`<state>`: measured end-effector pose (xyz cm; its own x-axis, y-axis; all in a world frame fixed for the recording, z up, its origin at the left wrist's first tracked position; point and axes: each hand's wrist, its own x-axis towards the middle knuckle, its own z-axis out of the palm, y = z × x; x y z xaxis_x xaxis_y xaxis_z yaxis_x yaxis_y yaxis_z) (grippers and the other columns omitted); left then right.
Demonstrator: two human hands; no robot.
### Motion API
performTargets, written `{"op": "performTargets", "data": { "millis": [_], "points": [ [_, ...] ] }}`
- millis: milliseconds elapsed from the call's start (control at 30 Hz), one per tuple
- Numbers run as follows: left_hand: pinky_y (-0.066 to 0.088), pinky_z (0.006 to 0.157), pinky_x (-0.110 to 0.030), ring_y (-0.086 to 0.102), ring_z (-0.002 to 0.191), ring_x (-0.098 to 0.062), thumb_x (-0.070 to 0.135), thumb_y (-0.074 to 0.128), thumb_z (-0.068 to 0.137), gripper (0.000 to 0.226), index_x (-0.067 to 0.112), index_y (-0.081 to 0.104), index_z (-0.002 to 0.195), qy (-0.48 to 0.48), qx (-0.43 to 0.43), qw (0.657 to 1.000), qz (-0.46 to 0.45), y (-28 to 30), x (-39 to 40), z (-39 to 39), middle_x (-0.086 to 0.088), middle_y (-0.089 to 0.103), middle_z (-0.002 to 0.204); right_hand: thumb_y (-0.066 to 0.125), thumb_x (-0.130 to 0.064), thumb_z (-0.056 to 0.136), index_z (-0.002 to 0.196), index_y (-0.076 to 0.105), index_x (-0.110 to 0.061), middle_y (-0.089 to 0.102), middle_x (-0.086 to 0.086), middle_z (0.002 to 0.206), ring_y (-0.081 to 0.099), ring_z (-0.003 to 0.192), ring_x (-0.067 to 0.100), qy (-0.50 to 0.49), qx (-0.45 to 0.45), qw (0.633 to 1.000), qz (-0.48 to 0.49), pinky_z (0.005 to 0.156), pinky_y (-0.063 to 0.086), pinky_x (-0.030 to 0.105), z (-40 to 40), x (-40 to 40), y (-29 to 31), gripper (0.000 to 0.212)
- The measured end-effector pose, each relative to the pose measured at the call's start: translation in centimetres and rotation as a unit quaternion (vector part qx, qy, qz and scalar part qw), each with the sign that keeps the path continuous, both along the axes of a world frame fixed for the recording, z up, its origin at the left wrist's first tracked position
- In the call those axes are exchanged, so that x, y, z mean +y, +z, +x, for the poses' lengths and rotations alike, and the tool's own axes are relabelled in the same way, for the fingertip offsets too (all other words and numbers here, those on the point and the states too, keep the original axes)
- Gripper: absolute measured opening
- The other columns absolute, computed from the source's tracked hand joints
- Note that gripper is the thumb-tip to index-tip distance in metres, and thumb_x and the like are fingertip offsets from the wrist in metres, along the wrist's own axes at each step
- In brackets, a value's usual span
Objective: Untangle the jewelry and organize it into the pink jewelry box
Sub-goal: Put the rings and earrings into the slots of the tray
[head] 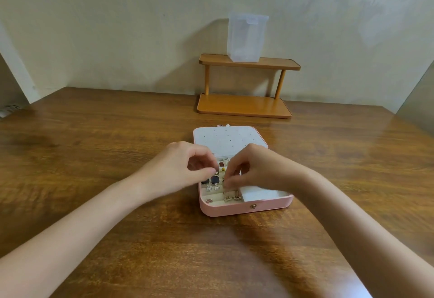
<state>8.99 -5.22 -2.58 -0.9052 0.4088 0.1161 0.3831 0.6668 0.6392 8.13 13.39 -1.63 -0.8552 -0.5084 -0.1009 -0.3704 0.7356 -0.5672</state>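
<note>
Left hand (185,166) and right hand (249,171) each pinch a small, unclear piece directly above the box (246,208) compartments, fingertips nearly touching.

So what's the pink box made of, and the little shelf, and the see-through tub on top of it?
The pink jewelry box looks like smooth faux leather or plastic, with a soft matte sheen; its pale lining looks velvety. The little shelf looks like varnished wood or bamboo: warm orange-brown and glossy. The tub looks like frosted plastic, since the wall shows through it only as a blur.
</note>
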Motion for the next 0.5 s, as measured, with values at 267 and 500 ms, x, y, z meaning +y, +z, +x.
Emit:
{"op": "performTargets", "data": {
  "millis": [267,500],
  "points": [
    [0.039,0.074,-0.003,0.052,0.089,0.012,0.019,0.063,0.088,0.015,0.033,0.07,0.09,-0.03,0.024,0.999,-0.02,0.2,1.4,-1.2,0.017,0.067,0.095,0.069,-0.014,0.083,0.086,0.075,-0.013,0.057,-0.016,0.06,0.051,0.05,-0.007,-0.132,0.088,0.982,0.106,0.048,0.036,0.004,-2.1,5.3,2.9,0.006],
    [0.034,0.084,-0.005,0.046,0.1,0.006,0.021,0.052,0.094,0.024,0.033,0.067,0.108,-0.117,0.037,0.988,-0.089,-0.4,4.0,-3.8,0.017,0.059,0.106,0.071,-0.017,0.081,0.09,0.074,-0.018,0.062,-0.006,0.076,0.06,0.074,0.011,-0.073,0.033,0.972,0.221,0.065,0.049,0.018,-3.1,4.4,0.7,0.01]
  ]
}}
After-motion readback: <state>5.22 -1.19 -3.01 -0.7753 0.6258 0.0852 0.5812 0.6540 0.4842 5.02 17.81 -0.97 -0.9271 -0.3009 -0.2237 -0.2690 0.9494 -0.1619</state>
